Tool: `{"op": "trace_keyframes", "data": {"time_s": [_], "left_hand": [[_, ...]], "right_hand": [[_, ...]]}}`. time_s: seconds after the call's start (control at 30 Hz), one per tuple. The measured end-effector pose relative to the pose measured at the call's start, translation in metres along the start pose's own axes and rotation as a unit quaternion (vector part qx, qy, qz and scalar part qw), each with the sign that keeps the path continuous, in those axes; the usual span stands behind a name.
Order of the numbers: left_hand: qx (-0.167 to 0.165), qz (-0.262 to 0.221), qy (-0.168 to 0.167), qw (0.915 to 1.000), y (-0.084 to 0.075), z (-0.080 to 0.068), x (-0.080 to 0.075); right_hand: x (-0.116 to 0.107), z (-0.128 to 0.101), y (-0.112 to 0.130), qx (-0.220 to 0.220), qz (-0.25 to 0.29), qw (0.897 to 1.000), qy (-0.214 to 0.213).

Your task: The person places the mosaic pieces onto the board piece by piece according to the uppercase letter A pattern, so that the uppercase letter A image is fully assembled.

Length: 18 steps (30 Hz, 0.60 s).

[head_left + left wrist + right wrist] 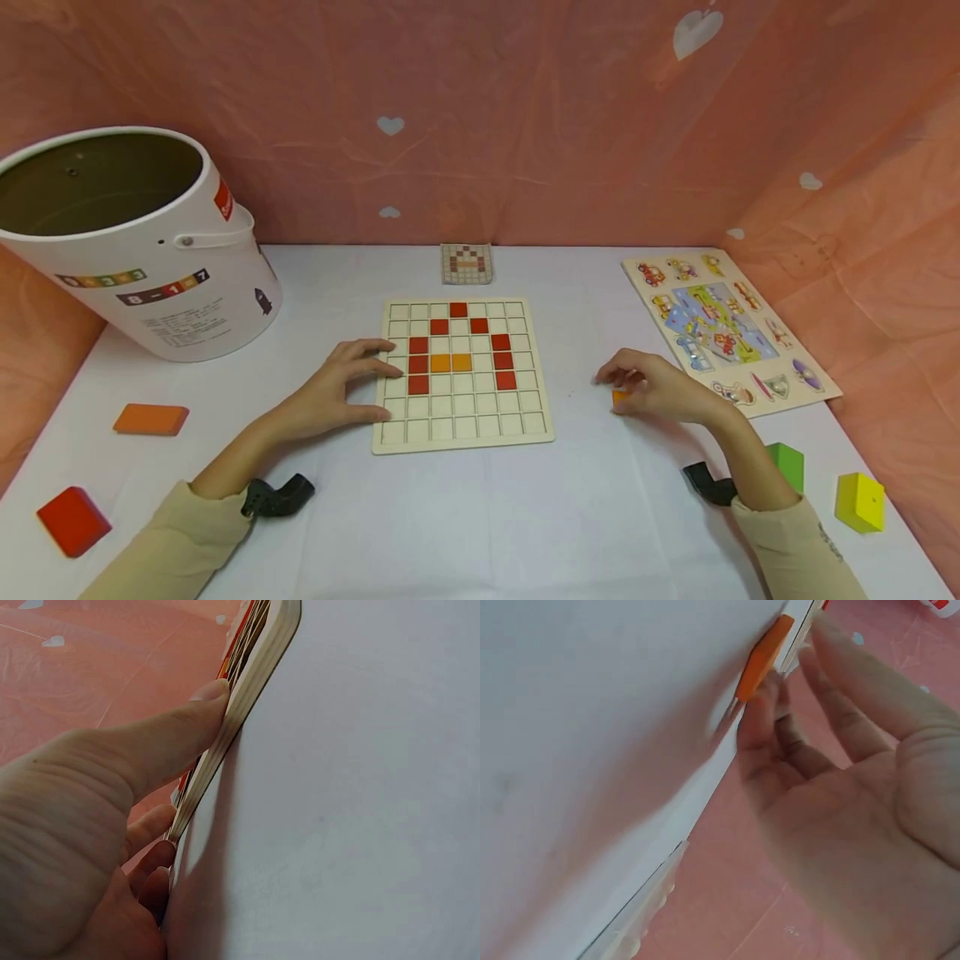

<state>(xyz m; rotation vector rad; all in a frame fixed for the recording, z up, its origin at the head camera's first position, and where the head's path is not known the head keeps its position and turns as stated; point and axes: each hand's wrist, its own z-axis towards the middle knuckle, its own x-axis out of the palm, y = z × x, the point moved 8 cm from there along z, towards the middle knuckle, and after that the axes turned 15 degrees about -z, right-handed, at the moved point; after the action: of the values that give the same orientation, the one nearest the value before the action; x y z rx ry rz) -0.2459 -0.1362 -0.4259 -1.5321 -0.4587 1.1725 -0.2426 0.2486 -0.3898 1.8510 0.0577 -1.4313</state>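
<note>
The left hand (341, 385) braces the grid board (462, 375) by its left edge, thumb and fingers nearly straight against it, apparently to keep it from sliding. The right hand (658, 386), fingers curled, pinches an orange tile (763, 657) lying on the white table (480, 517) (pink heart-printed cloth surrounds it).

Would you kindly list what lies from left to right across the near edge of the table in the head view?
Red block → orange block → left hand → grid board → right hand → green block → yellow block.
</note>
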Motion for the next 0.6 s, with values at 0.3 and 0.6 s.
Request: {"op": "trace_keyframes", "data": {"time_s": [0.3, 0.6], "left_hand": [[-0.003, 0.002, -0.002, 1.0, 0.001, -0.001, -0.001], [-0.004, 0.001, -0.002, 1.0, 0.001, 0.0, 0.0]], "right_hand": [[0.008, -0.003, -0.009, -0.033, 0.015, 0.998, 0.048], [0.011, 0.016, 0.002, -0.023, 0.038, 0.996, 0.077]]}}
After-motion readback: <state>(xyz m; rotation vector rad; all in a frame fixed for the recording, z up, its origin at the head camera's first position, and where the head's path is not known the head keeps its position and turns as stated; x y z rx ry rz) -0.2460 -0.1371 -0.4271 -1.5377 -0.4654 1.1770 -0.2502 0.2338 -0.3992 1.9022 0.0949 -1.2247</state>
